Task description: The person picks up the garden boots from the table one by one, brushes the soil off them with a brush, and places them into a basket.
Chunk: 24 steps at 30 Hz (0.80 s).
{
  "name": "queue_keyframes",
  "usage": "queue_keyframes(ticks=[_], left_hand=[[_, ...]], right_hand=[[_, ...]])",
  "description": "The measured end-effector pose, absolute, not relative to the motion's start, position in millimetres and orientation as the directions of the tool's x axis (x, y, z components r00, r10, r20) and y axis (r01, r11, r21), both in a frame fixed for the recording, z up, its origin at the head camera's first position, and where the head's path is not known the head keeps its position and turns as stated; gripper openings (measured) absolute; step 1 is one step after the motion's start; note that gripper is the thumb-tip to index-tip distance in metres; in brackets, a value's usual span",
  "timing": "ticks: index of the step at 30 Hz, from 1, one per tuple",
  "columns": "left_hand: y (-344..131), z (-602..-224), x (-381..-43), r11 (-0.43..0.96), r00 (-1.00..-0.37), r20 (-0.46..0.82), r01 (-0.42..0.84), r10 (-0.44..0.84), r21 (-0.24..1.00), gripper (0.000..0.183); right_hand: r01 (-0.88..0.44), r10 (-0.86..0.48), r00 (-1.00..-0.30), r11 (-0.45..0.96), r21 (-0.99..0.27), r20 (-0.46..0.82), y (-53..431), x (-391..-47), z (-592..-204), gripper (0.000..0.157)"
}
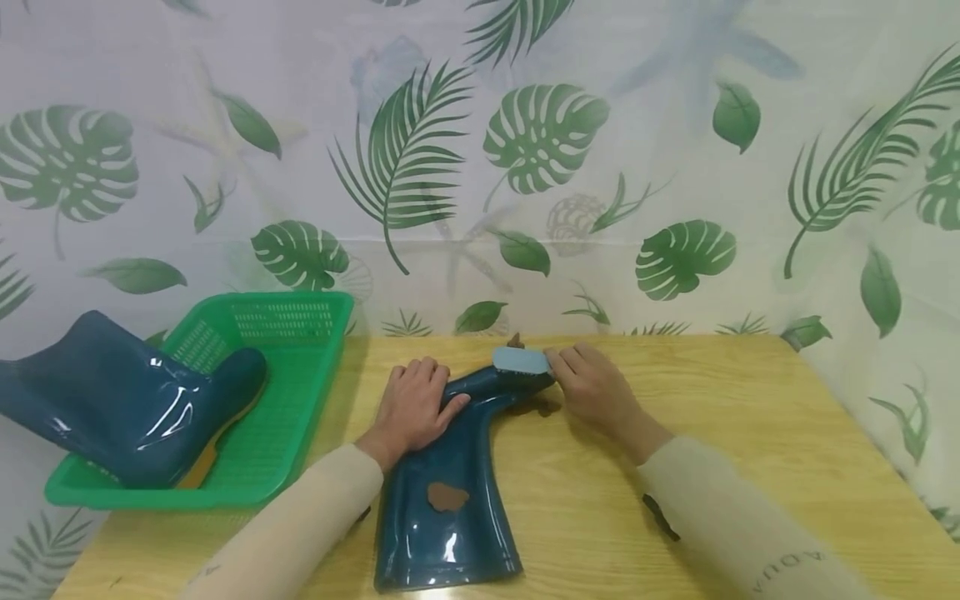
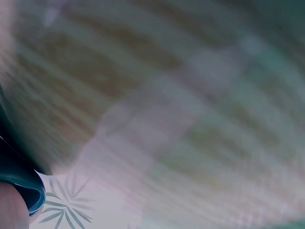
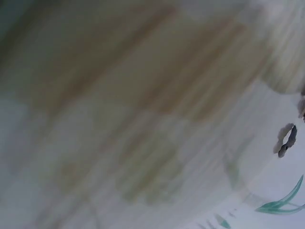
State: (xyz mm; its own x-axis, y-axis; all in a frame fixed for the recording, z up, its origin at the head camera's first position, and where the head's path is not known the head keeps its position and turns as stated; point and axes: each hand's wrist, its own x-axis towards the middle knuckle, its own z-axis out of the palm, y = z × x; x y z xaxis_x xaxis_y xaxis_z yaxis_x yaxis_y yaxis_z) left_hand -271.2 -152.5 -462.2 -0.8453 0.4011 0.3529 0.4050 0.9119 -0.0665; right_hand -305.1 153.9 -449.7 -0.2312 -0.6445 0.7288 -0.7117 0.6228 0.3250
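Observation:
A dark blue-green rubber boot [image 1: 450, 533] lies on its side on the table, its opening toward me and its foot pointing right. My left hand [image 1: 408, 408] grips it around the heel and ankle, the thumb lying across the near side. In my right hand [image 1: 596, 383] is a light blue brush [image 1: 521, 360], held by its right end with its underside against the foot of the boot. A brown patch [image 1: 447, 497] marks the shaft. Both wrist views are mostly blurred; the left one shows a bit of boot [image 2: 21, 179] beside a finger.
At the left a green plastic basket [image 1: 315, 392] holds a second boot [image 1: 142, 400], its shaft leaning out over the rim. Brown bits [image 1: 536, 407] lie by the toe of the first boot. A leaf-patterned sheet [image 1: 570, 275] hangs behind the wooden table [image 1: 720, 400].

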Motion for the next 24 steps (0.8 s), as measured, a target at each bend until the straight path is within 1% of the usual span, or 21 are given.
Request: queue_keyframes(ticks=[4,9,13,20,24], left_hand=[[-153.8,-463.3,-272.1,0.910,-0.839,0.362,0.407,0.406,-0.078,0.052],[-154.5,-464.6,-272.1,0.907,-0.826,0.387,0.413,0.409,-0.077,0.052],[-153.9,-465.6,-272.9,0.903,-0.819,0.398,0.424,0.413,-0.065,0.051],[-154.6,-465.6,-273.0,0.905,-0.822,0.392,0.418,0.413,-0.077,0.052],[-155.5,-465.9,-271.8,0.897,-0.809,0.404,0.436,0.428,-0.076,0.058]], right_hand=[[-0.711,-0.639,-0.214,0.620,0.330,0.738,138.5,-303.5,-447.2,0.041],[-0.709,-0.666,-0.196,0.603,0.365,0.720,118.1,-302.2,-445.7,0.042],[-0.695,-0.667,-0.195,0.611,0.378,0.719,109.1,-303.1,-445.9,0.043],[-0.688,-0.681,-0.199,0.609,0.394,0.705,111.5,-304.0,-444.6,0.043],[-0.697,-0.704,-0.191,0.588,0.410,0.684,122.1,-304.0,-444.4,0.042]])
